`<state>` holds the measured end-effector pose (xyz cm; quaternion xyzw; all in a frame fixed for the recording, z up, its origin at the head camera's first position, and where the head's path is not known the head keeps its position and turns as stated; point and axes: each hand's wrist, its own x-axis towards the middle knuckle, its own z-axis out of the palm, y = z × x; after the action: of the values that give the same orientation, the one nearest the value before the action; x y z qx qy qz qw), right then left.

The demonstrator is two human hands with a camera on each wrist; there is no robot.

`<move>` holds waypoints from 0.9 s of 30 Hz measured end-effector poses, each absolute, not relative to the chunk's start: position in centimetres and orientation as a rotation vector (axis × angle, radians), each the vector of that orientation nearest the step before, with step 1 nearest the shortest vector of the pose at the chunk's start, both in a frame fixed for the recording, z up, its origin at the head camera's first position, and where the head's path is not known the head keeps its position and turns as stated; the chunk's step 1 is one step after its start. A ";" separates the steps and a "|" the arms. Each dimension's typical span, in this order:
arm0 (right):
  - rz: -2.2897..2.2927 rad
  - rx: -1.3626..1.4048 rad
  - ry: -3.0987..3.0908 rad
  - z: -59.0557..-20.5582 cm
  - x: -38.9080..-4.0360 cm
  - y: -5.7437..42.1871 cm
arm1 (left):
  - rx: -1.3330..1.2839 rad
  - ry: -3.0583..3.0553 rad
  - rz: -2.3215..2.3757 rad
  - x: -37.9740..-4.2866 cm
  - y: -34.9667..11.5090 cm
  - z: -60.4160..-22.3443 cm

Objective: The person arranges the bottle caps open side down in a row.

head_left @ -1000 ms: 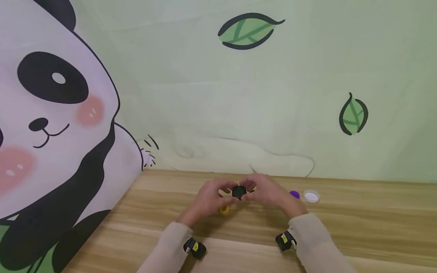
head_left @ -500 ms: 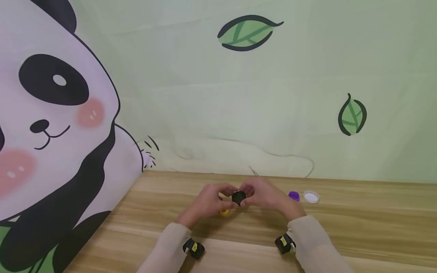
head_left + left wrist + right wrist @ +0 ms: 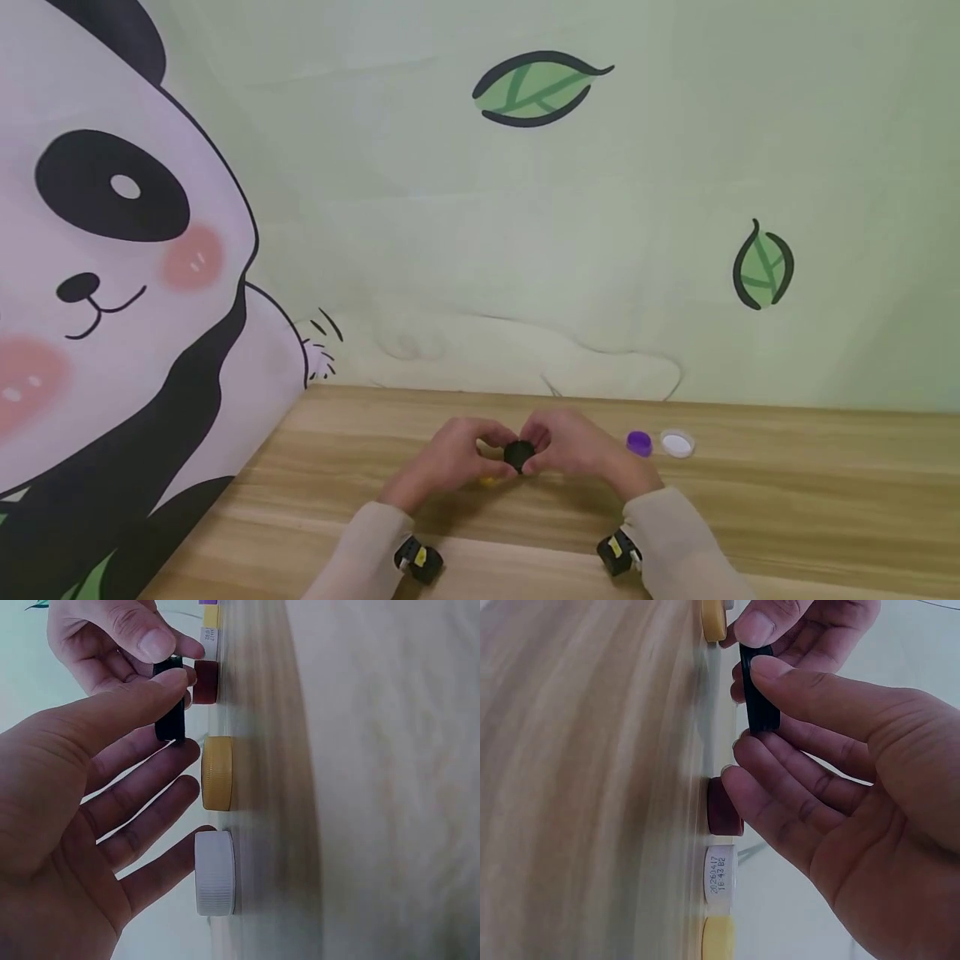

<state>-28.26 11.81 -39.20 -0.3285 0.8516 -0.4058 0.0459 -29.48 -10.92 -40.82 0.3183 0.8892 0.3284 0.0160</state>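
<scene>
A black bottle cap (image 3: 518, 455) is held between both hands, a little above the wooden table. From its left side my left hand (image 3: 450, 454) pinches it with thumb and fingers. My right hand (image 3: 573, 450) does the same from the right. The wrist views show both thumbs on one flat face of the cap (image 3: 169, 709). Under the left fingers sits a yellow ridged cap (image 3: 217, 773), mostly covered in the head view. A white ridged cap (image 3: 215, 873) is near the left little finger. A dark red cap (image 3: 725, 807) lies close to the right fingertips.
To the right on the table (image 3: 810, 500) lie a purple cap (image 3: 639, 443) and a whitish cap (image 3: 677, 443). In the right wrist view a white cap with printed digits (image 3: 720, 875) and another yellow cap (image 3: 718, 939) stand in line. A panda-print cloth (image 3: 450, 208) hangs behind.
Both hands have brought the black cap slightly lower and nearer in the head view, covering more of the yellow cap. The head view has tilted up a little. The grip stays alike.
</scene>
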 end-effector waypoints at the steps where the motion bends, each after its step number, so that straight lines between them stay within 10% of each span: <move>1: -1.232 -0.998 2.602 -39.3 -28.2 11.8 | 0.981 2.761 1.022 -29.4 -11.0 -40.9; 27: -1.119 -0.968 2.645 -40.0 -27.6 11.4 | 0.988 2.725 0.950 -29.4 -10.9 -41.3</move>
<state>-27.56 11.40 -40.02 -0.3189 0.8715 -0.3685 0.0553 -29.39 -10.92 -41.34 0.3236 0.8925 0.3110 0.0457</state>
